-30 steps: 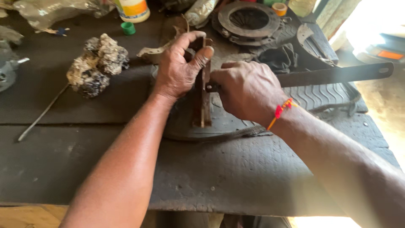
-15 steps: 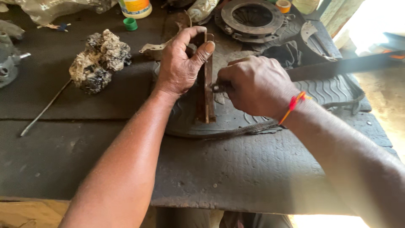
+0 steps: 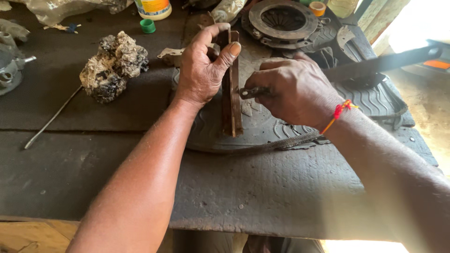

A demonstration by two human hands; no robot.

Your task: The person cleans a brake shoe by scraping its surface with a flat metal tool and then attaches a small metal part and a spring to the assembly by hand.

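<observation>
My left hand (image 3: 204, 70) grips the top of a rusty curved metal piece (image 3: 232, 100) standing on edge on a piece of tyre tread (image 3: 281, 126). Thumb and fingers pinch its upper end. My right hand (image 3: 293, 89) holds a small dark metal tool (image 3: 251, 92) whose tip touches the side of the rusty piece near its middle. A red thread band circles my right wrist.
A dirty rag wad (image 3: 112, 65) and a thin metal rod (image 3: 51, 119) lie to the left on the dark bench mat (image 3: 93, 173). A round clutch plate (image 3: 283, 21), a green cap (image 3: 147, 26) and a yellow can (image 3: 152, 8) sit at the back. A long dark bar (image 3: 384, 61) extends right.
The view has shifted slightly closer. My left hand has slid higher on the rusty piece, and my right hand has moved the tool a little along its side.
</observation>
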